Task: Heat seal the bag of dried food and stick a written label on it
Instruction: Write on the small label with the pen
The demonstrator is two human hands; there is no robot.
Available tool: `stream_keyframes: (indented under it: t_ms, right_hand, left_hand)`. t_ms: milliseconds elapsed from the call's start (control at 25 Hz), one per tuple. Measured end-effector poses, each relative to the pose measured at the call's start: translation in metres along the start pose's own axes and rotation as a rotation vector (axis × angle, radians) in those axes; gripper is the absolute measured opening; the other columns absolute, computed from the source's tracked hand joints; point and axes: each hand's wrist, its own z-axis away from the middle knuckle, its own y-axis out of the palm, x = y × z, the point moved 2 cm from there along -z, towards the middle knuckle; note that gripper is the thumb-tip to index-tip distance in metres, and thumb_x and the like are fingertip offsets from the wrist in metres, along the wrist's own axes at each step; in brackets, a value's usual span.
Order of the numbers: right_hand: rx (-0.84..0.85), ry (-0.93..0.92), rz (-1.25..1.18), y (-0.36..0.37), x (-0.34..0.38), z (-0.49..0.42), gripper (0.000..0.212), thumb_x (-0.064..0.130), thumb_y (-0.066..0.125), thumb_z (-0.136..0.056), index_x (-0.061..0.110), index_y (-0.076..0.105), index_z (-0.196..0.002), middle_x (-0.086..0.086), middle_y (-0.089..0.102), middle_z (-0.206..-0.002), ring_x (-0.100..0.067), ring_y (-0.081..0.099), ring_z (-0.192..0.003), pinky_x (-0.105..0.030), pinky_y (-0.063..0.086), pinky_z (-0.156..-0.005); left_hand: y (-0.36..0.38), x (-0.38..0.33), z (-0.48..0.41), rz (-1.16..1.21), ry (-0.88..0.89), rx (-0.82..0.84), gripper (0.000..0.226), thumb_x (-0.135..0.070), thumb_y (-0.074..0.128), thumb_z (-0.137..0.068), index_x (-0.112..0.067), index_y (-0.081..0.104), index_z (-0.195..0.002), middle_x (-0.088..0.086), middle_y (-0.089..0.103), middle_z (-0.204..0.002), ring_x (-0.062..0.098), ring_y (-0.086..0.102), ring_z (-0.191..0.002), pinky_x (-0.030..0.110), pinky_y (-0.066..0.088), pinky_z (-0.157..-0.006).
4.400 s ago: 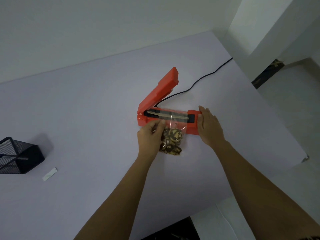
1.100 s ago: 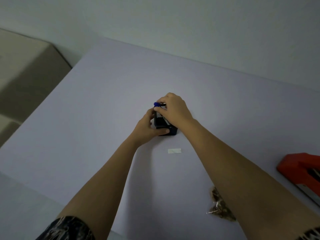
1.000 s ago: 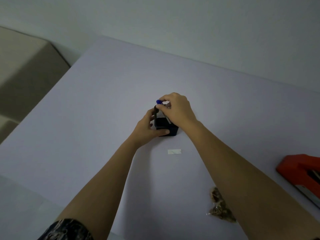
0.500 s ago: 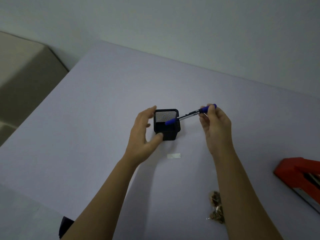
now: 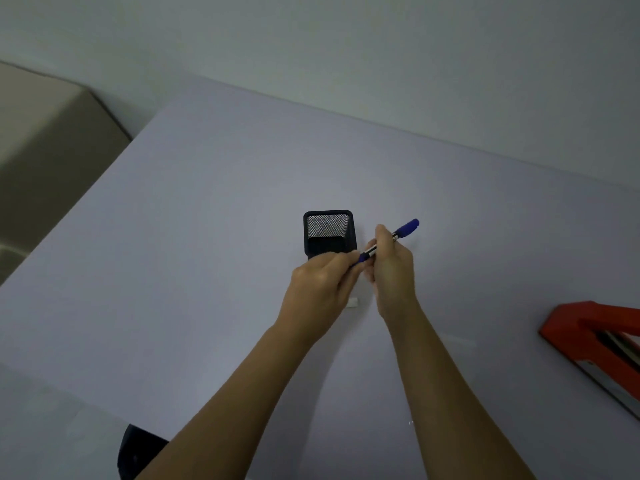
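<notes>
A blue pen (image 5: 404, 231) is held above the table in front of the black mesh pen holder (image 5: 329, 232). My right hand (image 5: 393, 271) grips the pen's barrel, its blue end pointing up to the right. My left hand (image 5: 320, 289) pinches the pen's other end, where the blue cap sits. A small white label (image 5: 352, 302) lies on the table just below both hands, partly hidden by my left hand. The red heat sealer (image 5: 599, 344) lies at the right edge. The bag of dried food is hidden behind my right forearm.
The pale lilac table (image 5: 207, 254) runs to a white wall at the back. Its left edge drops off beside a beige block (image 5: 45, 150). A dark object (image 5: 138, 452) shows below the near table edge.
My right hand has drawn the pen clear of the mesh holder and toward me. My left hand has left the holder and taken hold of the pen's capped end.
</notes>
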Motion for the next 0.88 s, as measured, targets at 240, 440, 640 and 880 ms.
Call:
stream_keyframes:
  t_ms: [240, 440, 640, 880]
  right_hand:
    - [-0.073, 0.122, 0.032, -0.004, -0.003, -0.008, 0.035, 0.019, 0.044, -0.089, 0.012, 0.046, -0.055, 0.0, 0.04, -0.047, -0.005, 0.034, -0.034, -0.021, 0.03, -0.038]
    - [-0.125, 0.182, 0.064, -0.011, -0.026, -0.008, 0.035, 0.02, 0.042, -0.091, 0.015, 0.044, -0.057, -0.001, 0.039, -0.052, -0.01, 0.036, -0.041, -0.023, 0.03, -0.04]
    - [-0.205, -0.004, -0.009, -0.07, 0.018, -0.034, 0.037, 0.027, 0.045, -0.093, 0.015, 0.045, -0.057, 0.0, 0.04, -0.051, -0.004, 0.032, -0.029, -0.017, 0.025, -0.031]
    - [-0.012, -0.018, -0.22, -0.044, -0.013, -0.005, 0.035, 0.042, 0.043, -0.094, 0.016, 0.055, -0.075, -0.002, 0.061, -0.07, -0.006, 0.061, -0.051, -0.016, 0.053, -0.052]
  left_hand:
    - [0.013, -0.015, 0.008, 0.01, -0.129, -0.06, 0.023, -0.018, 0.056, -0.085, -0.002, 0.072, -0.088, 0.007, 0.069, -0.066, 0.016, 0.059, -0.052, 0.021, 0.047, -0.048]
    - [0.016, -0.02, 0.027, -0.035, -0.15, -0.116, 0.021, -0.017, 0.058, -0.084, -0.002, 0.073, -0.087, 0.008, 0.07, -0.068, 0.018, 0.063, -0.055, 0.024, 0.052, -0.052]
    - [-0.012, 0.0, 0.08, -0.114, -0.2, -0.025, 0.018, -0.016, 0.061, -0.085, -0.004, 0.073, -0.09, 0.006, 0.073, -0.08, 0.016, 0.067, -0.068, 0.018, 0.049, -0.064]
    - [0.006, 0.056, 0.076, -0.191, -0.679, 0.328, 0.01, -0.013, 0.052, -0.09, -0.006, 0.054, -0.097, 0.008, 0.06, -0.081, 0.02, 0.052, -0.067, 0.029, 0.045, -0.065]
